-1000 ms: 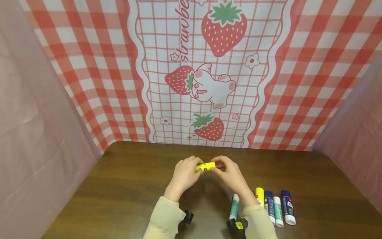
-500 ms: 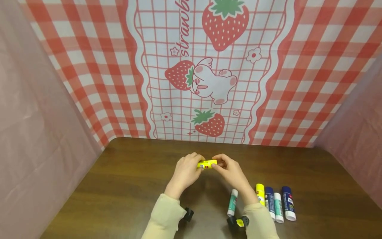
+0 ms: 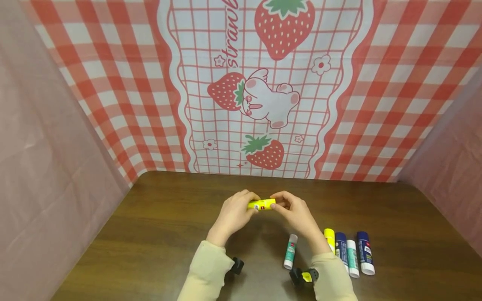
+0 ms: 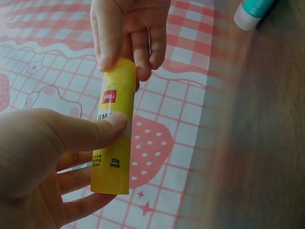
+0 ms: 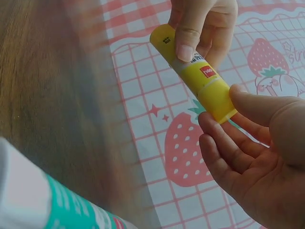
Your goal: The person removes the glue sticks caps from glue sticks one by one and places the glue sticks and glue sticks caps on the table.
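In the head view, a yellow glue stick [image 3: 262, 204] is held level above the table between both hands. My left hand [image 3: 235, 211] grips its body, the thumb lying across the label in the left wrist view. At the capped end, my right hand [image 3: 295, 210] pinches the yellow cap [image 5: 220, 103] between thumb and fingertips. The cap still sits on the stick, flush with the body as far as I can see. Near my right wrist a green-and-white glue stick [image 3: 290, 251] lies on the table.
Right of my right forearm lie another yellow glue stick [image 3: 329, 237], a navy one [image 3: 341, 247], a green-and-white one [image 3: 352, 258] and a second navy one [image 3: 365, 253]. The brown table [image 3: 158, 234] ends at a strawberry-print cloth [image 3: 248, 125] behind.
The green-and-white glue stick near my right wrist has rolled a little to the left. Both hands keep their hold on the yellow glue stick. The head view has tilted slightly downward.
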### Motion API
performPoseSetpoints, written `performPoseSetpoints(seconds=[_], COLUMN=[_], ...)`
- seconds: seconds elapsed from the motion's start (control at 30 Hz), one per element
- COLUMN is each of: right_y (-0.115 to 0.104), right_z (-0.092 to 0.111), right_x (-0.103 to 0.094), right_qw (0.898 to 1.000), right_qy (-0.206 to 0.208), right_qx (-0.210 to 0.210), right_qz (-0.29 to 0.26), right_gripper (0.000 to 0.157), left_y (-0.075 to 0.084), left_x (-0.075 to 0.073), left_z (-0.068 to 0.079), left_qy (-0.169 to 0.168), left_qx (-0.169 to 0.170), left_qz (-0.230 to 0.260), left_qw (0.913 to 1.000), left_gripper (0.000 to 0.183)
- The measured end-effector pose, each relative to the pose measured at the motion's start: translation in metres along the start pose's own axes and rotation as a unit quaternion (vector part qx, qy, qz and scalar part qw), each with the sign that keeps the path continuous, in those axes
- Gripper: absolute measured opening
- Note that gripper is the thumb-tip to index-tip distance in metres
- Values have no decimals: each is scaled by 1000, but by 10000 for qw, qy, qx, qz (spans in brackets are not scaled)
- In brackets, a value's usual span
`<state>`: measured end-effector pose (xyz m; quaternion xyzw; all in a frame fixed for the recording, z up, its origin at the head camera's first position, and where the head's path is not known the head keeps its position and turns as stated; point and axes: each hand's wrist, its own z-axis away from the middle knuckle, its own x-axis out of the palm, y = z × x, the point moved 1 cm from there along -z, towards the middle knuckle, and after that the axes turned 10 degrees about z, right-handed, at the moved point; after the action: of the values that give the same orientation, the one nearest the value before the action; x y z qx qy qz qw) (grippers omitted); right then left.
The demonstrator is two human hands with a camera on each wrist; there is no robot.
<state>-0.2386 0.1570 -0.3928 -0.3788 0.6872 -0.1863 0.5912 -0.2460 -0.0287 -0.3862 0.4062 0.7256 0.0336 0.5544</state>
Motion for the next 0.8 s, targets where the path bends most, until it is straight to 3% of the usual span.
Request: performPoseSetpoints(seconds=[0.53,0.8], right_y=[7,8], right_z=[2,1], right_x=[-7,-9], right_qw=[9996,9992], right_qy=[-84,36], right_qx=[-158,-328], right_qz=[-202,-226], right_gripper=[24,24], left_y=[-1,0], left_x=[1,-2], left_z=[-2,-2], left_qy=[-360,-303], left_qx=[-139,-190], left_qz=[908,1188], left_qw=[9951,9923], left_gripper=[26,27])
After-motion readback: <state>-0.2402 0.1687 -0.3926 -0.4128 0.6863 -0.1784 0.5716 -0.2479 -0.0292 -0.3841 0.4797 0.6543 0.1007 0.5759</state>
